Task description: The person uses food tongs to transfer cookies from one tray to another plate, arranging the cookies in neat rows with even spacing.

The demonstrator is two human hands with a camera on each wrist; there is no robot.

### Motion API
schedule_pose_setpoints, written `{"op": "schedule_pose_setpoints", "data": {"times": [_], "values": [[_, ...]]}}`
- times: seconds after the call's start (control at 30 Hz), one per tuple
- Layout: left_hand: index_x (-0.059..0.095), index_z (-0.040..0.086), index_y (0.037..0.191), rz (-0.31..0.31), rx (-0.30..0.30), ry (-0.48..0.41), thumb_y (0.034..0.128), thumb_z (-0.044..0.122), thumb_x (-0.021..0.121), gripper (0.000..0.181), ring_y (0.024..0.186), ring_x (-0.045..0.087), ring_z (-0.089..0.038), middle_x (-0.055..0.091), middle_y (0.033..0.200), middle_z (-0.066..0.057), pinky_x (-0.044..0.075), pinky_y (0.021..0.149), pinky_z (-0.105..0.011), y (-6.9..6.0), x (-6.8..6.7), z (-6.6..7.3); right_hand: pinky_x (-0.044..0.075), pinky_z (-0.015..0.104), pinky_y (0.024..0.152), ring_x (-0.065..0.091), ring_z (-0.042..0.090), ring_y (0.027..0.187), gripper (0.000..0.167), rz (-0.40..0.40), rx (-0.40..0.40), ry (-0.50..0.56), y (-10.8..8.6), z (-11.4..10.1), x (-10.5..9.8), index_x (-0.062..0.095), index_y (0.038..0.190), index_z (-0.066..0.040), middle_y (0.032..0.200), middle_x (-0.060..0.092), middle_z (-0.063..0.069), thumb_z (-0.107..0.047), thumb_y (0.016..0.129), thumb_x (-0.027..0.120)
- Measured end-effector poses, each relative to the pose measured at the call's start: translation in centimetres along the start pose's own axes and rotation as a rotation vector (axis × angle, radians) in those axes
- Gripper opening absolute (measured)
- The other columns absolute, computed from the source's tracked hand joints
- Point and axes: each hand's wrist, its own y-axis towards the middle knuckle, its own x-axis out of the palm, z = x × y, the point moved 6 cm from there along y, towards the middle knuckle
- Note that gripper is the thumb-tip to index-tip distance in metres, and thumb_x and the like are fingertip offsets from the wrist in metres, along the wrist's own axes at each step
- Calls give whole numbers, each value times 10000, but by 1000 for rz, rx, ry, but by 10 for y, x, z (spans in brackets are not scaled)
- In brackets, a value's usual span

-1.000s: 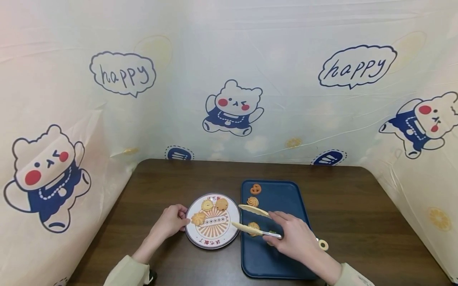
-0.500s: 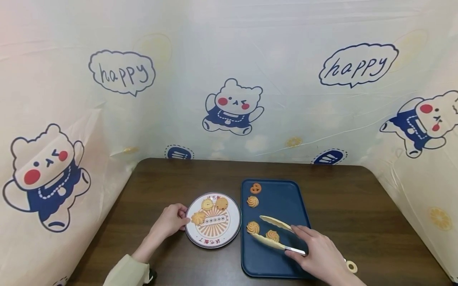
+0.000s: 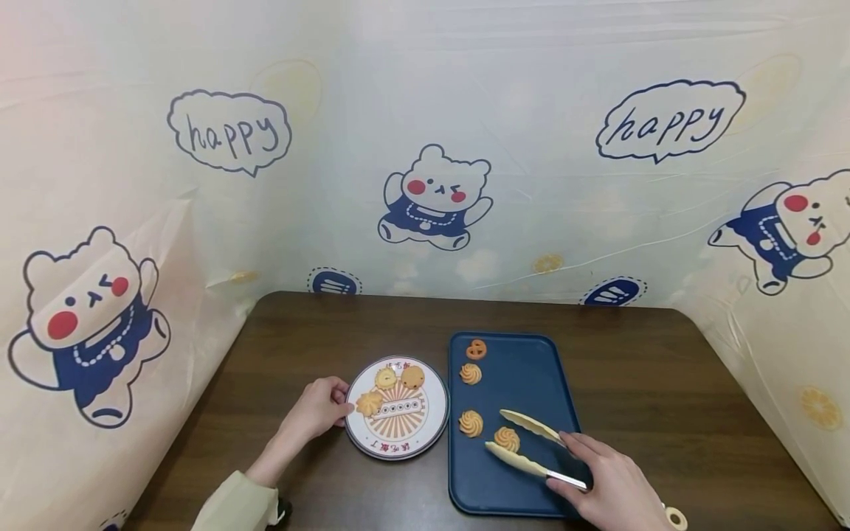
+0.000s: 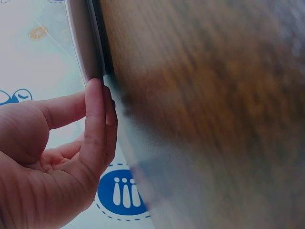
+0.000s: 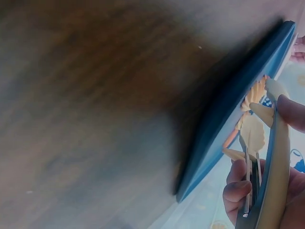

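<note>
"So, what does the left hand [image 3: 317,408] have?"

"Its thumb and fingers pinch the near-left rim of a white, round plate with red and orange print [image 3: 432,394]. The left wrist view shows the thumb and a fingertip meeting at that edge."

"And what lies on the plate?"

"Three things: a pale round biscuit [image 3: 386,378], a browner round biscuit [image 3: 412,377] just beside it, and a golden flower-shaped biscuit [image 3: 369,403] near the thumb."

"Now the right hand [image 3: 614,479]?"

"Its fingers are wrapped about a pair of metal tongs with cream, scalloped tips [image 3: 518,459]. The tongs' arms stand apart, over a dark blue rectangular tray [image 3: 531,369]."

"Is anything between the tips?"

"Yes, from above, a golden swirled biscuit [image 3: 507,440] sits between them on the tray. I can't tell whether they touch it."

"What else does the tray bear?"

"Along its left side, a brown pretzel [image 3: 476,349] at the far end, then a second swirl [image 3: 471,374], and, after a gap, a third swirl [image 3: 471,423]."

"Where do plate and tray stand?"

"Side by side on a dark brown wooden desk [image 3: 631,369], the plate to the left."
</note>
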Motion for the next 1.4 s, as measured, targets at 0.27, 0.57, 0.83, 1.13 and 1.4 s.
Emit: {"op": "schedule_pose_setpoints", "data": {"times": [0.27, 0.57, 0.83, 1.13, 1.4], "values": [[593, -90, 1112, 1, 1, -6, 875, -7, 730, 286, 669, 580, -179, 559, 844, -106, 570, 599, -313, 1, 0, -1, 550, 493, 857, 670, 292, 1052, 724, 4, -2, 1, -8, 6, 2, 698, 1244, -129, 1202, 677, 69, -657, 752, 754], [590, -89, 1125, -6, -5, -5, 883, -1, 724, 291, 678, 578, -182, 557, 851, -108, 571, 607, -316, 0, -1, 0, 547, 506, 861, 667, 295, 1055, 704, -51, 46, 7, -9, 10, 8, 708, 1227, -150, 1203, 678, 75, -663, 746, 752], [593, -95, 1109, 3, 7, -5, 877, -19, 720, 275, 667, 583, -179, 555, 837, -104, 572, 601, -315, -1, -1, 2, 556, 493, 844, 677, 287, 1034, 644, -17, 48, 2, -11, 11, 9, 724, 1204, -155, 1185, 687, 66, -618, 759, 771], [592, -95, 1119, 4, 4, 2, 878, -14, 722, 286, 669, 580, -183, 553, 838, -104, 565, 594, -303, -2, -1, 3, 557, 492, 835, 678, 297, 1029, 652, -22, 50, 10, -11, 12, 10, 718, 1211, -155, 1181, 687, 78, -631, 767, 756], [593, -91, 1120, 1, 1, 7, 883, -13, 717, 279, 672, 580, -185, 553, 837, -104, 566, 602, -310, -3, -1, 3, 558, 484, 842, 678, 286, 1038, 634, -15, 54, 16, -11, 11, 10, 723, 1206, -161, 1188, 686, 66, -624, 774, 754]]}}
